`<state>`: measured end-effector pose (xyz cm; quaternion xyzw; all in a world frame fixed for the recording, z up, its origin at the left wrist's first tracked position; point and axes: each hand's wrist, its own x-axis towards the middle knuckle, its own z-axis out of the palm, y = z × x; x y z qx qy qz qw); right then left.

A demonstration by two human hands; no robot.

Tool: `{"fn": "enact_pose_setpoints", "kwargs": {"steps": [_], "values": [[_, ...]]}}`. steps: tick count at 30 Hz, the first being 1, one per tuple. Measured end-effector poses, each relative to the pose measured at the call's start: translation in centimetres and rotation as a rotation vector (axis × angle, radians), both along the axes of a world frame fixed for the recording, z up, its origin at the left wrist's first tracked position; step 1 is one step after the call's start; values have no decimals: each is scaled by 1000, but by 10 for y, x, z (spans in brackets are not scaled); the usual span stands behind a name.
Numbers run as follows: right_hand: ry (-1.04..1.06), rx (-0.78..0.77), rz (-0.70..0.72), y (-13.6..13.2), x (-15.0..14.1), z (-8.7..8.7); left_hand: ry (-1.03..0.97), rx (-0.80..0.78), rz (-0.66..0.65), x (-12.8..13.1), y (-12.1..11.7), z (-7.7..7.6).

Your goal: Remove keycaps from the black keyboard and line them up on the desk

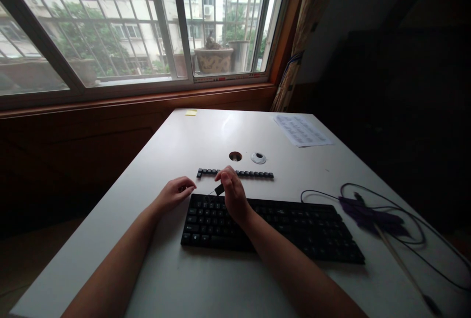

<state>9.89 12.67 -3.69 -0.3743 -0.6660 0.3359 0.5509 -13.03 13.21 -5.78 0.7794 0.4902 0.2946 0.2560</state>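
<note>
Forearms (119, 249) lay nearest — my right hand (234, 193) held a black tool (219, 189) over the keyboard (294, 222) — left hand (174, 193) slightly open beside it.

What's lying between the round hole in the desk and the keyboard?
In the head view, a row of loose black keys lies between the hole and the keyboard; the right hand hides part of it.

The white table (165, 278) bears a keyboard (309, 229) at six o'clock, keycaps (256, 174) beyond, yellow note (191, 112) at eleven, papers (301, 130) at one, seemingly purple cloth (390, 221) at four.
</note>
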Motion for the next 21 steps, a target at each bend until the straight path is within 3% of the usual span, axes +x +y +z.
{"fn": "enact_pose_setpoints", "kwargs": {"steps": [6, 21], "values": [[-157, -20, 97, 0, -1, -4, -2, -72, -96, -1, -2, 7], [-209, 39, 189, 1, -2, -8, 31, -62, -113, -2, -1, 5]]}}
